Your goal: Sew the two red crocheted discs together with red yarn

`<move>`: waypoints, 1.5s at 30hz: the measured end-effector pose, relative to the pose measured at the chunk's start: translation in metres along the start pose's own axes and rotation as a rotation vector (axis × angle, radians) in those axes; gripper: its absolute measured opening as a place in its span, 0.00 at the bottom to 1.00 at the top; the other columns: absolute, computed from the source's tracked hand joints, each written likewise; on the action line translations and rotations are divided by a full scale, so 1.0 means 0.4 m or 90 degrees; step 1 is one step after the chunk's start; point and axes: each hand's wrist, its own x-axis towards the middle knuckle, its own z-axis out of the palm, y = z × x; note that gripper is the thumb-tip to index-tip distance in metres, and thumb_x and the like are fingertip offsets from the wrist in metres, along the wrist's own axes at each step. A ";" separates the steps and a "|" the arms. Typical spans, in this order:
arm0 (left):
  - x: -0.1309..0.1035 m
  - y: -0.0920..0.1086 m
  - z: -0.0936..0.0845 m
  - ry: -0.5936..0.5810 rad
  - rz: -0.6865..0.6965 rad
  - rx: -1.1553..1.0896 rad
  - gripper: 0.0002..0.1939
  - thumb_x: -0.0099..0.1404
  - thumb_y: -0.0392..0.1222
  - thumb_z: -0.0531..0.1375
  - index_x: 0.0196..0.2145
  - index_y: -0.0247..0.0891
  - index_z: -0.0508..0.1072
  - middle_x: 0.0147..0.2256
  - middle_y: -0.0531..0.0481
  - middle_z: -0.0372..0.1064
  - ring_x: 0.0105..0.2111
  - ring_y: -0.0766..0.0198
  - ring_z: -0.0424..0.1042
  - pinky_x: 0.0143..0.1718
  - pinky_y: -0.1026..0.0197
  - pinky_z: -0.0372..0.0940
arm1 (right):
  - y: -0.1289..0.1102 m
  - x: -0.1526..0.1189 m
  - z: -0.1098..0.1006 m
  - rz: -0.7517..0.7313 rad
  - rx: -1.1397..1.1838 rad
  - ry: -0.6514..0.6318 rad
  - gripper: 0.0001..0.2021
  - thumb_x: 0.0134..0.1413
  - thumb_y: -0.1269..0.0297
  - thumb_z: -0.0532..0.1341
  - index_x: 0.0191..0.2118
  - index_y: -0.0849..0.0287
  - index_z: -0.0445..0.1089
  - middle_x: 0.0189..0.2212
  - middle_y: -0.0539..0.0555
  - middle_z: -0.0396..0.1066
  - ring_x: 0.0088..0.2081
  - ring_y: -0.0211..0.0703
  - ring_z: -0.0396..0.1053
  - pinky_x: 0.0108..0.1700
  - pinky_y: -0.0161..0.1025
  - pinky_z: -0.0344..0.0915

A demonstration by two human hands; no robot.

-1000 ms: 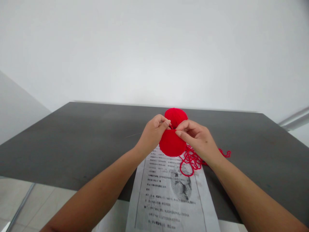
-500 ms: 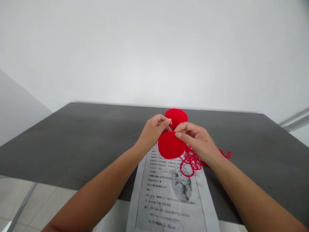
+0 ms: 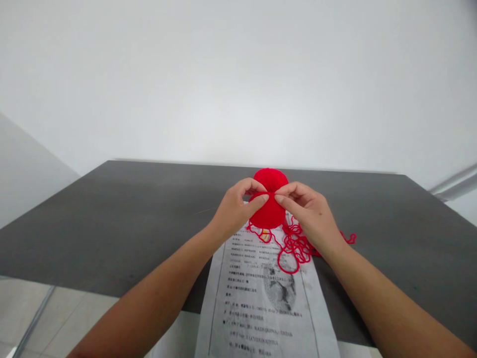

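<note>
A person's two bare hands meet over the far end of a printed sheet [image 3: 257,318] that lies on a dark grey table [image 3: 130,219] and runs past its near edge. Above the sheet's far end they hold a flat, rounded red piece [image 3: 269,214], apparently of yarn. The left hand [image 3: 241,201] pinches its top edge, thumb in front and forefinger behind; the right hand [image 3: 310,206] pinches just beside it in the same way, its other fingers curled. The two close grips seem meant to keep that edge level and steady, with the piece's face turned toward the wearer. Beyond the sheet's far end sits a rounded red ball [image 3: 271,178], probably yarn, partly hidden by the hands. Loose red yarn [image 3: 296,243] lies tangled over the sheet's upper right, covering some print and spilling past its right side under the right wrist, where it could snag. A small yellow patch [image 3: 265,235], too small to identify, shows among strands below the piece. Left of the sheet lies a thin, pale line [image 3: 204,211], perhaps a thread.
</note>
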 end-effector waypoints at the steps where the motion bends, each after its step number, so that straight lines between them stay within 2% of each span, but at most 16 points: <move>1: 0.000 -0.002 0.001 -0.008 -0.008 -0.010 0.04 0.58 0.39 0.61 0.30 0.37 0.72 0.31 0.51 0.72 0.34 0.63 0.70 0.37 0.62 0.64 | 0.000 0.000 -0.001 -0.003 0.000 0.005 0.09 0.49 0.59 0.68 0.30 0.58 0.72 0.23 0.48 0.68 0.26 0.37 0.63 0.30 0.35 0.60; 6: 0.004 -0.011 0.004 -0.046 -0.063 -0.138 0.07 0.57 0.43 0.63 0.29 0.37 0.71 0.27 0.54 0.69 0.26 0.68 0.66 0.30 0.64 0.62 | 0.003 0.002 -0.005 -0.016 -0.017 -0.012 0.07 0.51 0.60 0.66 0.30 0.58 0.72 0.23 0.48 0.67 0.25 0.36 0.62 0.29 0.36 0.60; 11: 0.004 -0.015 0.003 -0.033 -0.059 -0.139 0.07 0.55 0.40 0.65 0.30 0.36 0.71 0.28 0.54 0.69 0.27 0.69 0.65 0.30 0.65 0.61 | 0.005 0.005 -0.005 -0.066 -0.057 -0.060 0.04 0.50 0.64 0.66 0.32 0.58 0.72 0.26 0.49 0.70 0.28 0.37 0.65 0.33 0.37 0.62; 16: 0.008 -0.022 0.001 0.027 -0.037 -0.193 0.09 0.57 0.43 0.65 0.32 0.37 0.70 0.30 0.53 0.70 0.29 0.68 0.67 0.33 0.64 0.62 | 0.004 0.005 -0.002 -0.059 -0.036 -0.067 0.05 0.49 0.64 0.67 0.32 0.58 0.71 0.26 0.48 0.68 0.28 0.37 0.64 0.33 0.36 0.62; 18: 0.010 -0.022 -0.002 0.082 -0.016 -0.141 0.09 0.59 0.44 0.65 0.32 0.37 0.71 0.32 0.52 0.70 0.31 0.67 0.68 0.35 0.64 0.63 | 0.007 0.006 -0.002 -0.059 -0.011 -0.059 0.07 0.49 0.65 0.67 0.34 0.58 0.71 0.26 0.48 0.68 0.28 0.36 0.64 0.32 0.35 0.62; 20: 0.011 -0.021 -0.006 0.098 0.009 -0.069 0.09 0.59 0.44 0.64 0.31 0.37 0.72 0.32 0.51 0.71 0.34 0.65 0.69 0.37 0.63 0.64 | 0.011 0.008 -0.002 -0.068 0.001 -0.046 0.08 0.50 0.65 0.67 0.36 0.57 0.70 0.27 0.47 0.68 0.28 0.36 0.64 0.32 0.35 0.62; 23: 0.010 -0.016 -0.008 -0.002 -0.004 -0.051 0.09 0.58 0.44 0.65 0.31 0.36 0.73 0.31 0.51 0.72 0.32 0.65 0.69 0.37 0.62 0.64 | 0.015 0.008 -0.004 -0.101 -0.008 -0.023 0.08 0.50 0.66 0.67 0.37 0.57 0.71 0.27 0.47 0.68 0.28 0.36 0.65 0.33 0.35 0.63; 25: 0.008 -0.013 -0.008 -0.068 -0.032 -0.102 0.09 0.57 0.44 0.66 0.32 0.35 0.74 0.29 0.52 0.72 0.30 0.66 0.69 0.35 0.62 0.64 | 0.012 0.005 -0.004 -0.114 -0.006 -0.020 0.08 0.50 0.66 0.68 0.37 0.57 0.71 0.27 0.47 0.68 0.29 0.35 0.65 0.34 0.35 0.64; 27: 0.008 -0.012 -0.008 -0.101 -0.057 -0.167 0.09 0.57 0.44 0.66 0.32 0.35 0.75 0.29 0.52 0.72 0.29 0.67 0.69 0.35 0.62 0.64 | 0.006 0.001 -0.005 -0.102 0.024 -0.034 0.10 0.51 0.64 0.68 0.38 0.57 0.70 0.31 0.49 0.70 0.29 0.34 0.66 0.32 0.34 0.64; 29: 0.008 -0.013 -0.009 -0.119 -0.066 -0.207 0.09 0.57 0.43 0.67 0.32 0.35 0.76 0.30 0.51 0.74 0.30 0.66 0.71 0.36 0.62 0.65 | 0.001 -0.004 -0.007 -0.063 0.069 -0.064 0.11 0.55 0.58 0.66 0.42 0.56 0.69 0.35 0.49 0.71 0.24 0.31 0.64 0.25 0.32 0.61; 32: 0.009 -0.017 -0.012 -0.129 -0.037 -0.198 0.10 0.56 0.40 0.67 0.37 0.35 0.78 0.35 0.49 0.76 0.35 0.64 0.73 0.39 0.62 0.65 | 0.000 -0.007 -0.010 0.015 0.123 -0.126 0.13 0.62 0.51 0.59 0.44 0.54 0.68 0.27 0.45 0.67 0.15 0.28 0.55 0.17 0.31 0.50; 37: 0.011 -0.022 -0.018 -0.159 -0.028 -0.229 0.18 0.54 0.39 0.70 0.42 0.36 0.73 0.32 0.53 0.73 0.31 0.68 0.71 0.35 0.65 0.65 | 0.004 -0.006 -0.008 0.083 0.122 -0.204 0.19 0.62 0.44 0.57 0.36 0.57 0.66 0.18 0.42 0.59 0.14 0.28 0.49 0.15 0.29 0.43; 39: 0.012 -0.022 -0.019 -0.168 -0.035 -0.243 0.16 0.54 0.39 0.70 0.40 0.35 0.73 0.34 0.52 0.74 0.32 0.68 0.71 0.36 0.64 0.66 | 0.003 -0.006 -0.006 0.089 0.092 -0.205 0.19 0.61 0.46 0.59 0.31 0.58 0.64 0.14 0.41 0.54 0.14 0.28 0.47 0.16 0.29 0.42; 41: 0.013 -0.021 -0.020 -0.177 -0.044 -0.236 0.13 0.54 0.40 0.70 0.37 0.35 0.74 0.34 0.51 0.74 0.33 0.67 0.72 0.37 0.64 0.66 | 0.003 -0.005 -0.006 0.078 0.086 -0.183 0.20 0.60 0.47 0.61 0.27 0.58 0.62 0.13 0.41 0.53 0.15 0.27 0.46 0.17 0.29 0.42; 45: 0.013 -0.020 -0.021 -0.177 -0.071 -0.246 0.11 0.55 0.41 0.69 0.34 0.34 0.77 0.31 0.51 0.74 0.30 0.67 0.71 0.35 0.64 0.65 | 0.003 0.001 -0.013 0.051 0.132 -0.119 0.19 0.58 0.51 0.64 0.25 0.59 0.62 0.14 0.40 0.51 0.16 0.27 0.44 0.18 0.30 0.41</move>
